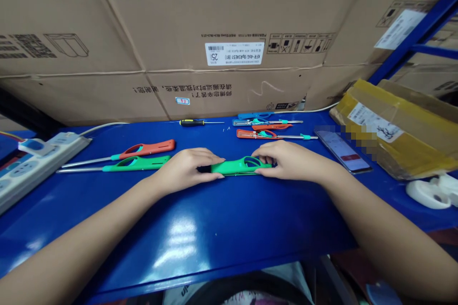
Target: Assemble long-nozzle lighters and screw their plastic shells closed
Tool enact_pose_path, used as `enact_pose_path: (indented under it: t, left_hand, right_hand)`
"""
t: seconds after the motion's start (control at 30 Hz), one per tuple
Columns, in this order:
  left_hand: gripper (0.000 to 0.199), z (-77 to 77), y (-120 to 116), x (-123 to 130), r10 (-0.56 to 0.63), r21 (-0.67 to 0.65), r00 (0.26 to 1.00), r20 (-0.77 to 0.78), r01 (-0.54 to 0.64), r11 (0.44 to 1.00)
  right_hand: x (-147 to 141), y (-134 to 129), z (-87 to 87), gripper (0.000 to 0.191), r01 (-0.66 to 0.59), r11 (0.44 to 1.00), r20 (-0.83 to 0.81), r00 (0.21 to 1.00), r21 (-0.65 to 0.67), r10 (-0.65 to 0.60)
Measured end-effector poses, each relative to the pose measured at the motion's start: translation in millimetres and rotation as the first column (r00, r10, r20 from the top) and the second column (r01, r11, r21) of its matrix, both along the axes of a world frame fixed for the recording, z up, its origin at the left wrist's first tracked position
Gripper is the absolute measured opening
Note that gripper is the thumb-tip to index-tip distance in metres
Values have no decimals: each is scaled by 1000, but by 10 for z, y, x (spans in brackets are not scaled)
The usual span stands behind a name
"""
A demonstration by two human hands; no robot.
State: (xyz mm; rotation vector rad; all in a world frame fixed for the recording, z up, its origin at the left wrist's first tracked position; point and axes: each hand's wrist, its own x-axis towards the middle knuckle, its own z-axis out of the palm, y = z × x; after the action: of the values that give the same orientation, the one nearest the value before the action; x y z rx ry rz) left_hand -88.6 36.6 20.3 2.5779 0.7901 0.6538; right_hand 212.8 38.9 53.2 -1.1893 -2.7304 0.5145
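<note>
Both hands hold a green lighter handle shell (pixel 234 167) lying lengthwise just over the blue table. My left hand (pixel 188 167) pinches its left end between thumb and fingers. At the other end, by the oval trigger opening, the fingers and thumb of my right hand (pixel 291 161) close on it. Left of my left hand lie a green long-nosed lighter (pixel 141 163) and a red long-nosed lighter (pixel 152 147). Beyond my right hand lies an opened red lighter (pixel 250 134) with its metal tube and teal parts showing. Behind it, an opened blue lighter (pixel 246 116) is partly covered.
A yellow-and-black screwdriver (pixel 193 123) lies at the back. On the right are a phone (pixel 345 152), a yellow-taped carton (pixel 390 124) and a white object (pixel 427 194). A power strip (pixel 39 164) borders the left. Large cardboard boxes (pixel 171 52) wall off the back.
</note>
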Motion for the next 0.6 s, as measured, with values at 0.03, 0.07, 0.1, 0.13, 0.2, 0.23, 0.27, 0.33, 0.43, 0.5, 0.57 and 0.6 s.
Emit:
enact_pose_path:
  t: [0.03,0.07,0.1,0.13,0.2,0.23,0.27,0.33,0.43,0.5,0.57,0.6]
  left_hand:
    - [34,-13,4,1,-6,3,1000,-15,6,1000]
    - [35,-26,9,2,-15,8,1000,-24,15,1000]
    - [35,-37,14,2,-23,15,999,-29,23,1000]
    - [35,-47,19,3,-30,21,999,-32,31,999]
    - [35,-61,29,5,-35,28,999,-34,36,999]
    - [35,-64,32,6,-32,28,999,-35,33,999]
    - [34,-64,35,7,-30,26,999,-35,31,999]
    - [34,-59,37,7,-30,19,999,-37,31,999]
    - [33,-44,32,5,-29,8,998,-50,29,1000]
    - [33,-37,25,2,-22,3,998,-57,22,1000]
    - [32,-32,18,2,-14,-4,998,-62,14,1000]
    - [32,-31,15,3,-11,-10,998,-64,11,1000]
  right_hand:
    - [-5,0,-3,27,-3,1000,10,1000,-12,4]
    - [-9,-1,-4,27,-10,1000,19,1000,-23,11]
    - [-13,-2,-6,28,-18,999,27,999,-33,19]
    - [-16,-3,-7,28,-27,999,34,999,-39,29]
    - [-19,-3,-15,29,-37,998,45,998,-46,39]
    - [-19,-2,-20,29,-39,998,48,998,-46,41]
    - [-19,-1,-26,29,-41,998,49,998,-43,44]
    - [-19,2,-36,29,-47,998,50,998,-31,48]
    - [-25,6,-41,29,-56,998,52,997,-20,57]
    - [-32,5,-41,28,-54,998,53,997,-28,56]
    - [-41,2,-42,27,-46,998,50,998,-34,48]
    - [-44,0,-43,27,-41,999,50,998,-36,43]
